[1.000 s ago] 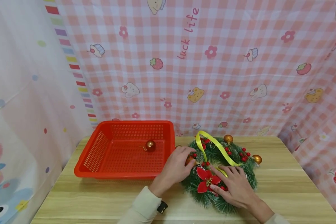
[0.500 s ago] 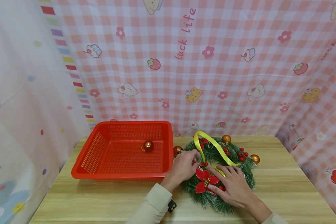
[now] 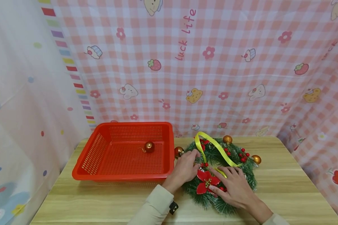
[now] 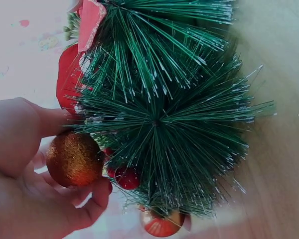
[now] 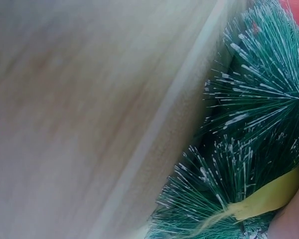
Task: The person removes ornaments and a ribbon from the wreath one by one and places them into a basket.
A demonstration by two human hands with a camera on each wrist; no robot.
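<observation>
A green Christmas wreath [image 3: 204, 201] with frosted needle tips lies on the table's right half. My left hand [image 3: 184, 168] is at its left side, fingers curled round a glittery orange bauble [image 4: 74, 158], seen in the left wrist view beside red berries [image 4: 126, 178]. The hand hides that bauble from the head view. My right hand [image 3: 234, 187] rests on the wreath's front right, fingers extended, thumb at a red poinsettia [image 3: 205, 179]. A yellow ribbon [image 3: 217, 146] loops over the wreath and passes under the right hand.
A red plastic basket [image 3: 124, 178] stands left of the wreath, with one shiny copper bauble [image 3: 149, 147] inside. Another shiny bauble [image 3: 178, 152] sits between basket and wreath. Gold baubles [image 3: 256, 159] edge the wreath's right and back. A checked cloth [image 3: 171, 78] hangs behind the table.
My left hand has shifted slightly inward over the wreath, covering the glittery bauble and uncovering the shiny one by the basket. The right hand stays in place.
</observation>
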